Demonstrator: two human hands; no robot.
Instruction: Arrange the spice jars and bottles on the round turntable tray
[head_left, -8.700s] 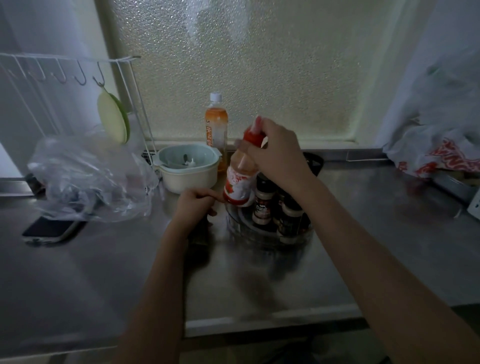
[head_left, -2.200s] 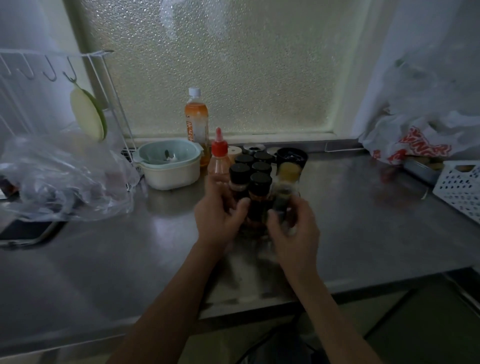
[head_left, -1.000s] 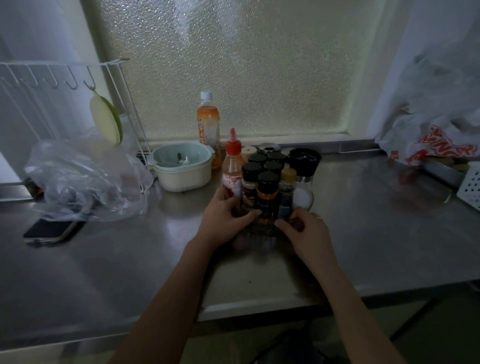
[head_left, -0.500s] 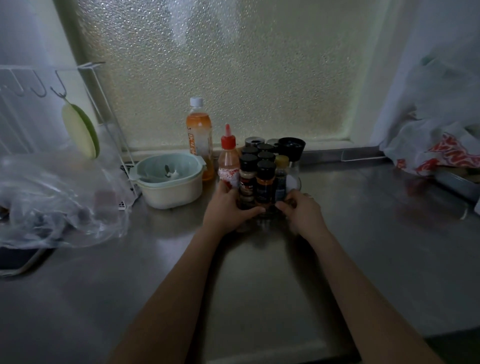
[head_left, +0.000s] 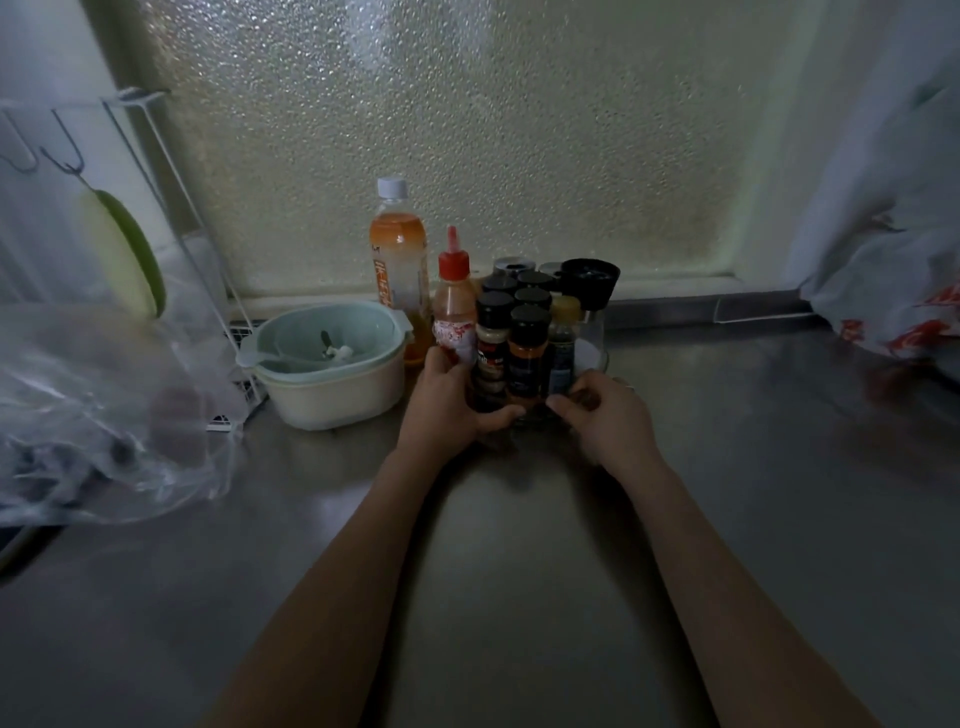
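Note:
The clear round turntable tray (head_left: 597, 358) stands near the back of the steel counter, packed with several black-capped spice jars (head_left: 529, 348), a red-capped sauce bottle (head_left: 455, 312), a yellow-capped bottle (head_left: 563, 338) and a black-topped grinder (head_left: 590, 283). My left hand (head_left: 449, 408) grips the tray's front left side. My right hand (head_left: 608, 415) grips its front right side. Both hands hide the tray's front rim.
A tall orange drink bottle (head_left: 399, 260) stands behind the tray on the left. A pale bowl with a mint lid (head_left: 327, 364) sits left of it. A crumpled clear bag (head_left: 93, 415) and a wire rack (head_left: 171, 208) lie further left; a red-printed bag (head_left: 904, 291) is at right.
Both hands have pushed the loaded tray away from me toward the window wall; it now stands close to the orange bottle and bowl. The grip on both sides is unchanged.

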